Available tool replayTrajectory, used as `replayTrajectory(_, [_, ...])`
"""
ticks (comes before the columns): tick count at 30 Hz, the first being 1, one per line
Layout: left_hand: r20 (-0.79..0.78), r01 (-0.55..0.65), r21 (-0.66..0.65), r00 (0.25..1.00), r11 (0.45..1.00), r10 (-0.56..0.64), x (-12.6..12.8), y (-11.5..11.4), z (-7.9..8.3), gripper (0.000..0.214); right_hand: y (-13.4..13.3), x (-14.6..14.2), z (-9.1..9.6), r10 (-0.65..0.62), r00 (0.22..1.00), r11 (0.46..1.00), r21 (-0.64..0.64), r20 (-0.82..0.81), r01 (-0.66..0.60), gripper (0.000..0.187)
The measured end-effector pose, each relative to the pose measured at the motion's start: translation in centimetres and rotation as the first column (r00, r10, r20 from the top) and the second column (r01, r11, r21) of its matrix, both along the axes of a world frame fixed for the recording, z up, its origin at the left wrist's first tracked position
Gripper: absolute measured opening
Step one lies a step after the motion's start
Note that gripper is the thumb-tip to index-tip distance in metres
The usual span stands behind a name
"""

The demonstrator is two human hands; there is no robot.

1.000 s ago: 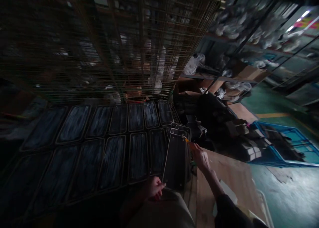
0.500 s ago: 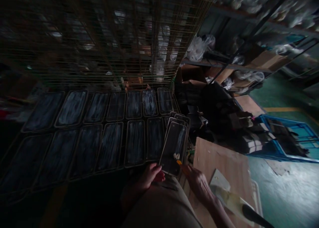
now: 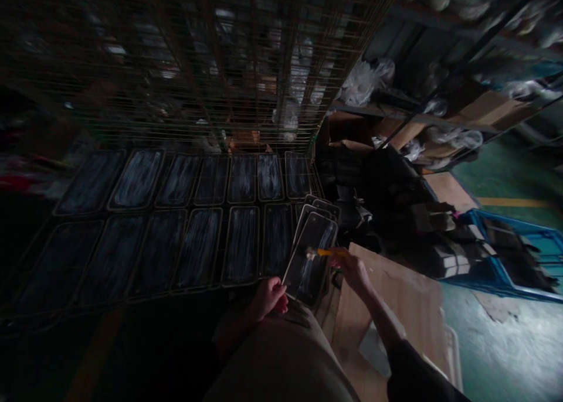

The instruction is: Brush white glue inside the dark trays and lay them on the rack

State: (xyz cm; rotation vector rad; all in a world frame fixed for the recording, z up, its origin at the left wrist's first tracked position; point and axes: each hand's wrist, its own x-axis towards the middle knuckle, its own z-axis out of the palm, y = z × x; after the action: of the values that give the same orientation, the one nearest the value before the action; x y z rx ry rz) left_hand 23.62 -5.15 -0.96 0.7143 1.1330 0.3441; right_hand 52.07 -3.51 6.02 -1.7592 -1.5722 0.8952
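Note:
My left hand [image 3: 267, 299] pinches the near left corner of a dark rectangular panel [image 3: 297, 267] with a pale rim and rounded corners. The panel lies tilted on top of a few similar ones. In my right hand [image 3: 355, 268] is a brush [image 3: 325, 252] with a yellow-orange handle, held sideways. Its pale bristles are on or just above the middle of the panel; contact is hard to tell. Whitish streaks run along the panel's right side and lower middle.
Two rows of streaked dark panels [image 3: 241, 244] lie to the left, before a tall wire rack [image 3: 246, 97]. A wooden board [image 3: 400, 296] is at my right, with a blue crate [image 3: 497, 279] beyond. Shelves [image 3: 440, 118] hold plastic bags and cardboard.
My right hand and the brush have moved up the panel, the handle now more level. A new whitish streak shows on the panel's lower part. My left hand still grips the corner.

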Motion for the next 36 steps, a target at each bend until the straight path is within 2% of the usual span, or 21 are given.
replayTrajectory(3, [-0.001, 0.004, 0.007, 1.0, 1.0, -0.004, 0.0, 0.1, 0.1, 0.042, 3.3, 1.2, 0.1, -0.076, 0.988, 0.991, 0.116, 0.135, 0.06, 0.034])
replayTrajectory(8, [-0.015, 0.01, -0.01, 1.0, 1.0, -0.011, -0.1, 0.3, 0.6, 0.042, 6.1, 0.2, 0.2, -0.093, 0.942, 0.966, 0.258, 0.324, 0.006, 0.035])
replayTrajectory(10, [-0.03, 0.011, -0.023, 0.999, 1.0, -0.012, -0.2, 0.3, 0.8, 0.04, 5.7, -1.0, -0.1, -0.041, 0.926, 0.972, 0.23, 0.374, -0.049, 0.037])
replayTrajectory(12, [-0.035, 0.004, -0.03, 0.999, 1.0, -0.005, -0.2, 0.3, 0.8, 0.038, 4.5, -2.1, -0.2, 0.063, 0.92, 0.976, 0.168, 0.386, -0.138, 0.038])
replayTrajectory(16, [-0.019, -0.013, -0.03, 1.0, 0.999, 0.012, -0.3, 0.1, 0.6, 0.041, 1.7, -2.8, 0.8, 0.239, 0.925, 0.96, 0.071, 0.296, -0.271, 0.034])
replayTrajectory(18, [-0.008, -0.018, -0.034, 1.0, 0.999, 0.018, -0.3, 0.1, 0.5, 0.044, 1.8, -2.4, 1.6, 0.213, 0.947, 0.971, 0.056, 0.241, -0.232, 0.033])
replayTrajectory(20, [0.005, -0.021, -0.036, 1.0, 0.999, 0.021, -0.3, 0.1, 0.5, 0.045, 3.3, -1.7, 2.1, 0.127, 0.964, 0.984, 0.092, 0.232, -0.151, 0.034])
replayTrajectory(23, [0.003, -0.027, -0.033, 1.0, 0.999, 0.027, -0.3, 0.1, 0.6, 0.044, 6.0, -1.3, 1.7, 0.011, 0.948, 0.983, 0.172, 0.319, -0.069, 0.036])
replayTrajectory(25, [-0.001, -0.029, -0.029, 1.0, 0.999, 0.029, -0.3, 0.1, 0.8, 0.042, 6.5, -1.8, 0.9, 0.038, 0.929, 0.983, 0.154, 0.369, -0.102, 0.039])
replayTrajectory(27, [-0.002, -0.026, -0.031, 1.0, 0.999, 0.026, -0.4, 0.2, 0.8, 0.04, 5.1, -2.9, 0.3, 0.132, 0.915, 0.978, 0.103, 0.382, -0.184, 0.039])
replayTrajectory(31, [0.004, -0.027, -0.052, 1.0, 0.998, 0.027, -0.5, 0.3, 0.8, 0.038, -1.0, -6.0, 0.3, 0.284, 0.901, 0.946, 0.054, 0.328, -0.318, 0.036])
replayTrajectory(34, [0.02, -0.015, -0.056, 1.0, 0.998, 0.016, -0.6, 0.4, 0.8, 0.037, -5.1, -7.9, 1.1, 0.31, 0.918, 0.943, 0.044, 0.247, -0.33, 0.033])
replayTrajectory(36, [0.019, -0.001, -0.056, 1.0, 0.998, 0.002, -0.6, 0.4, 0.8, 0.036, -6.9, -8.8, 1.8, 0.314, 0.931, 0.946, 0.019, 0.188, -0.323, 0.032])
